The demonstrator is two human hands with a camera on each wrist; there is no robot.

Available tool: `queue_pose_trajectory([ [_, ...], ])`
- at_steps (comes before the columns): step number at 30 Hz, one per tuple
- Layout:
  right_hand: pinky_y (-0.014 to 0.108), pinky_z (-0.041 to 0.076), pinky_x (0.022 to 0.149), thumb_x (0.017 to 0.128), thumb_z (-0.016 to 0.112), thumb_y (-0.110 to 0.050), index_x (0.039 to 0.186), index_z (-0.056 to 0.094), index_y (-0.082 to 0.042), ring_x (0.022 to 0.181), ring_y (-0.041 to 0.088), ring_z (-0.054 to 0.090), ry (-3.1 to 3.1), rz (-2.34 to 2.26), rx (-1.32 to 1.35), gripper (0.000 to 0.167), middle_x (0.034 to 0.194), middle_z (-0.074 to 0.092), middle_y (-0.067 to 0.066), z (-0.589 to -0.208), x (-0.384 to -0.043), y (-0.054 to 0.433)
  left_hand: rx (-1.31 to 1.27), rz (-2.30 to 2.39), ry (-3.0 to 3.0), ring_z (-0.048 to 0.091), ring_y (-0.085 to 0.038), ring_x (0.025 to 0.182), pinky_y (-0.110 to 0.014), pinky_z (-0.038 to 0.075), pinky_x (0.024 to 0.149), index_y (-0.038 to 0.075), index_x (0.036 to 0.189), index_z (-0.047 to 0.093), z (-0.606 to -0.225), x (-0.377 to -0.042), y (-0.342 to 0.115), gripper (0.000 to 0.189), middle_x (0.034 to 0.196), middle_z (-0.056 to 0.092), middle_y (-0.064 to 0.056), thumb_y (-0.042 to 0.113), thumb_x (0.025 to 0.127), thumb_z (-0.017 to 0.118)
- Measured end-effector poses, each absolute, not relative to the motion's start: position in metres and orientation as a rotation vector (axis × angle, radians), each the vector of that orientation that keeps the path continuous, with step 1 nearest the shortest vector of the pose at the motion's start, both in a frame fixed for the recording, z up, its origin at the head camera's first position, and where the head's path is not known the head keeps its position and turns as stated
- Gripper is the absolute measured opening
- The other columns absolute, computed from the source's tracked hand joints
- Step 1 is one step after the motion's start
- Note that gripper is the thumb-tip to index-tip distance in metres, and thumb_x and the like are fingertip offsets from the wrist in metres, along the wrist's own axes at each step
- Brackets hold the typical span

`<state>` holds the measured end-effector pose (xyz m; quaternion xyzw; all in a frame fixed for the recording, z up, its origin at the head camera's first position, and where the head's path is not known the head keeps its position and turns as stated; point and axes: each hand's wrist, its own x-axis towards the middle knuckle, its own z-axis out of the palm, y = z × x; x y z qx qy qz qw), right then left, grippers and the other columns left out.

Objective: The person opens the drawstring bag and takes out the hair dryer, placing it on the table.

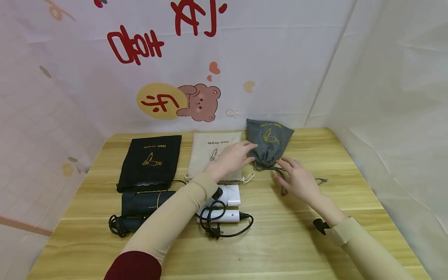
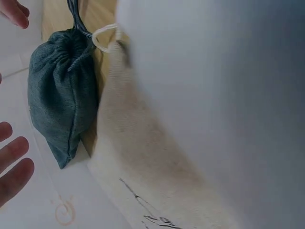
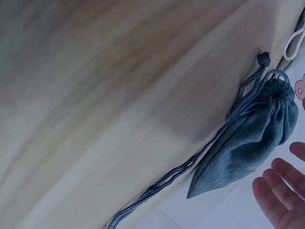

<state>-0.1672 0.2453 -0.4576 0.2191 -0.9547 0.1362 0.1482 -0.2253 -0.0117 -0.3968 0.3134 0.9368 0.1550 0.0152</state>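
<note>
A left hand (image 1: 233, 157) and a right hand (image 1: 299, 181), fingers released, flank a drawn-up grey pouch (image 1: 269, 142) near the back of the desk (image 1: 273, 241).
Nearest me, a dark folded hair dryer (image 1: 144, 202) and a white one (image 1: 232, 195) with a looped black cord lie outside the pouches; just behind them, a black pouch (image 1: 136, 155) and a cream pouch (image 1: 201, 155) lie fairly flat, and farther back the grey one bulges, its mouth gathered, contents hidden.

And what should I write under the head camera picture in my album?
Left hand and right hand flank a gray pouch; cream pouch and black pouch lie nearby.
</note>
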Motion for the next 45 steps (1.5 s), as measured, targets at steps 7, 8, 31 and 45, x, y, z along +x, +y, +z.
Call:
queue_pose_trajectory([
  [7,0.063,0.058,0.095,0.092,0.081,-0.025,0.141,0.064,-0.002,0.127,0.049,0.063,-2.778,0.412,0.612,0.057,0.14,0.064,0.028,-0.457,-0.172,0.247,1.03,0.329,2.927,0.069,-0.026,0.128,-0.039,0.057,0.109,0.014,0.153,0.055,-0.393,-0.234,0.004,0.052,0.152,0.06,-0.009,0.031,0.105,0.066],
  [8,0.063,0.058,0.096,0.092,0.081,-0.025,0.141,0.064,-0.001,0.128,0.049,0.063,-2.785,0.415,0.61,0.057,0.14,0.064,0.028,-0.457,-0.172,0.247,1.028,0.3,2.92,0.069,-0.026,0.127,-0.039,0.057,0.108,0.014,0.153,0.054,-0.394,-0.235,0.007,0.052,0.153,0.06,-0.009,0.031,0.105,0.065],
  [31,0.063,0.055,0.103,0.094,0.078,-0.028,0.141,0.064,-0.001,0.131,0.048,0.061,-2.809,0.517,0.531,0.057,0.142,0.064,0.027,-0.464,-0.177,0.237,1.101,-0.242,2.893,0.069,-0.023,0.128,-0.034,0.056,0.109,0.016,0.134,0.071,-0.418,-0.255,0.059,0.031,0.149,0.064,-0.006,0.009,0.107,0.056],
  [45,0.061,0.053,0.107,0.094,0.078,-0.028,0.142,0.062,0.004,0.133,0.047,0.059,-2.911,0.604,0.393,0.059,0.144,0.062,0.026,-0.464,-0.188,0.233,1.099,-0.201,2.906,0.069,-0.025,0.13,-0.032,0.058,0.107,0.014,0.132,0.073,-0.42,-0.257,0.061,0.03,0.158,0.057,-0.011,0.006,0.105,0.061],
])
